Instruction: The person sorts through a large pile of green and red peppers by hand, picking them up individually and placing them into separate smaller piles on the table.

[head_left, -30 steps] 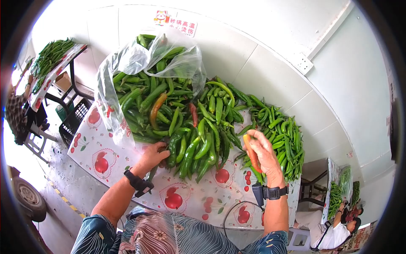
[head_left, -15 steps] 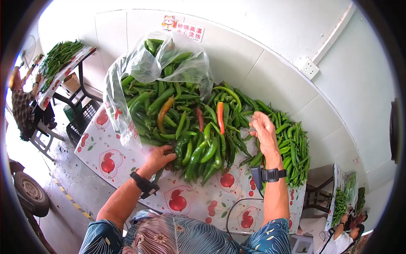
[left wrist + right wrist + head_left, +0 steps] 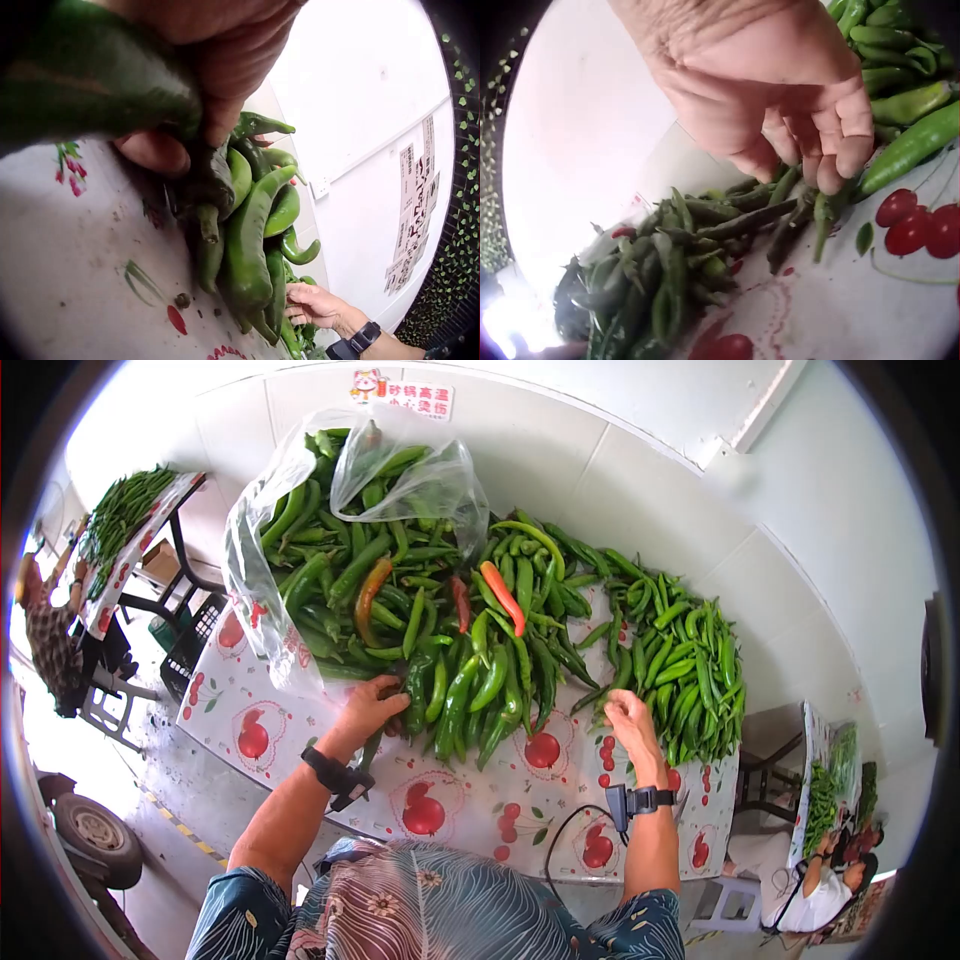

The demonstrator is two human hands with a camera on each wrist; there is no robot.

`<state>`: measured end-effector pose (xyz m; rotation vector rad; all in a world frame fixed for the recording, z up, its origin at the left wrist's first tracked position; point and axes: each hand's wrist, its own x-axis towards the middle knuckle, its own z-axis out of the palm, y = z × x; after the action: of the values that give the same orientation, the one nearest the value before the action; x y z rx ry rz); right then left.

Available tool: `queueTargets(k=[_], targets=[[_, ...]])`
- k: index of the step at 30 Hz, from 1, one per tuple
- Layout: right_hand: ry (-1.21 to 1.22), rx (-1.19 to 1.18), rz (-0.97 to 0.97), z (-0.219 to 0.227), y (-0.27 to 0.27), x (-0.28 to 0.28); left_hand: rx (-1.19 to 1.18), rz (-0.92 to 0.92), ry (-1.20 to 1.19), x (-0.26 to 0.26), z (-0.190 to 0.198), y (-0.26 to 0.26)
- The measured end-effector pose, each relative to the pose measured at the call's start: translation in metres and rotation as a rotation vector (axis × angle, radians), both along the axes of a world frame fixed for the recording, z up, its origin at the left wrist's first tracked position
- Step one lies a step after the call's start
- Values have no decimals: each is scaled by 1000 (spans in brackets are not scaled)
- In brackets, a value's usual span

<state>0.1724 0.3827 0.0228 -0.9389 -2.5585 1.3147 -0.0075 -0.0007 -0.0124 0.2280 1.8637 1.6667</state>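
Observation:
At the left front edge of the big green pepper pile point(image 3: 470, 700), the left hand point(image 3: 370, 717) is low to the cloth. Its fingers curl round a large green pepper point(image 3: 97, 82) in the left wrist view, beside other peppers point(image 3: 247, 247). The right hand point(image 3: 634, 730) is between this pile and a heap of thinner green peppers point(image 3: 690, 680). In the right wrist view the right hand point(image 3: 780, 97) hangs with loosely bent fingers over pepper stems; whether they touch is unclear. An orange-red pepper point(image 3: 503, 598) lies on top of the big pile.
A clear plastic bag point(image 3: 275, 550) wraps the pile's left and back. Behind the fruit-print tablecloth point(image 3: 430, 810) stands a tiled wall point(image 3: 640, 490). People sit at tables with peppers at far left and lower right. A black crate point(image 3: 190, 645) is beside the table.
The orange-red pepper, first in the right hand, lies on the big pile. The right hand has let it go and come down and back towards the front of the table. The left hand stays at the pile's edge.

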Motion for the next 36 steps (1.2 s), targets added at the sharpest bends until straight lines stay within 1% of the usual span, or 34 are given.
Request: queueTargets(k=[2,3,4,7,8,11,12,15,17,19,20,21,23,24,25,27,28,30,31,33,35,36], targets=[[-60,292,-5,-10,6,1,0,-12,-9,0,2,0],[-93,442,-4,-8,5,-2,4,-16,-14,-1,2,1],[-172,446,-23,-6,1,-11,4,-20,0,-1,1,1],[-319,657,19,-5,-21,-31,4,-14,34,-1,-1,1],[-263,677,3,-2,-33,-33,5,-1,39,0,0,2],[-81,743,142,-19,-30,-39,-4,6,29,1,1,0],[1,691,134,-21,-28,-39,-8,4,21,2,1,1],[121,428,113,-16,-8,-35,-64,-14,73,1,2,0],[193,360,62,-15,-1,-35,-47,-14,46,1,6,-1],[243,323,45,-5,2,-39,-13,-10,17,2,6,2],[202,298,47,-1,2,-46,7,-3,3,2,5,2],[204,321,66,-2,1,-51,27,11,-7,2,4,0],[227,370,127,-5,-3,-69,-31,17,38,0,-8,0],[231,439,132,-13,-3,-79,-62,24,64,-1,-10,-1],[220,471,166,-17,-8,-88,-60,10,9,-1,-6,-1],[179,535,211,-26,-17,-95,2,31,48,0,-8,0],[115,520,218,-28,-19,-99,-10,23,32,1,-4,0],[138,409,134,-22,-21,-96,-26,7,-6,2,4,-1],[149,358,99,-17,-24,-96,-16,11,-6,2,2,-1],[265,323,61,-18,-19,-87,10,21,-2,1,-3,-1],[380,256,19,-26,-5,-72,-8,15,8,-3,9,-3],[494,-113,-140,-6,-11,-56,-29,-22,-8,1,8,-1]])
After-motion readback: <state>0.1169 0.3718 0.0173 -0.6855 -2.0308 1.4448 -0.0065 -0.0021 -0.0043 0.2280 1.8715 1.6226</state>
